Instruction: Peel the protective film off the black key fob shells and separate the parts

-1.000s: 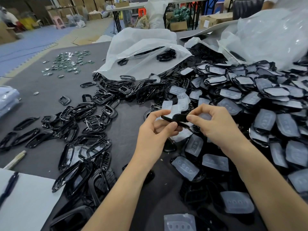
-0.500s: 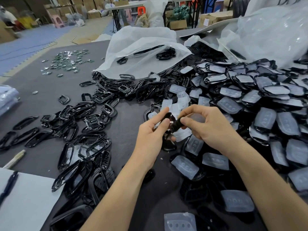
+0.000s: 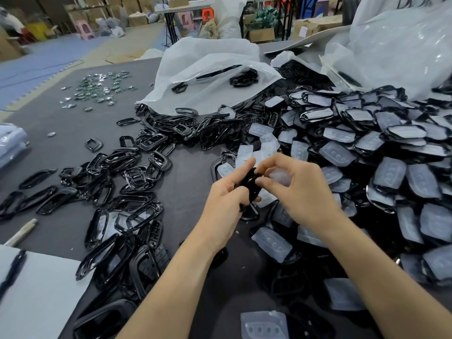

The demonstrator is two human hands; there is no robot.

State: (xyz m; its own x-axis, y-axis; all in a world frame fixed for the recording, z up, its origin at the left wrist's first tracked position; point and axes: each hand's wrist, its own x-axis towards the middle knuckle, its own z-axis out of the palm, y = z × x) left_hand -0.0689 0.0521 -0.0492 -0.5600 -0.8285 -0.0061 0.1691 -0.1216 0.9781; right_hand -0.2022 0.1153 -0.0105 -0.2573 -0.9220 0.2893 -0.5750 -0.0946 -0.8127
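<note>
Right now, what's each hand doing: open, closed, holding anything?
Left hand: closed, gripping the black key fob shell.
Right hand: closed, pinching the same shell near its top.

1. One left hand (image 3: 225, 199) and one right hand (image 3: 300, 192) are gripping one black shell (image 3: 248, 182).
2. Film-covered shells (image 3: 389, 174), uncountable, are lying right of the white bag (image 3: 208, 59).
3. Black frames (image 3: 56, 200), dozens, are lying left of it.

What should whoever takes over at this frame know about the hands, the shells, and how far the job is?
Left hand grips the lower part of the black shell.
Right hand pinches the same shell at its upper end.
Done: bare black frames lie spread at left.
Left: this shell looks not yet apart; the film-covered pile at right waits.
</note>
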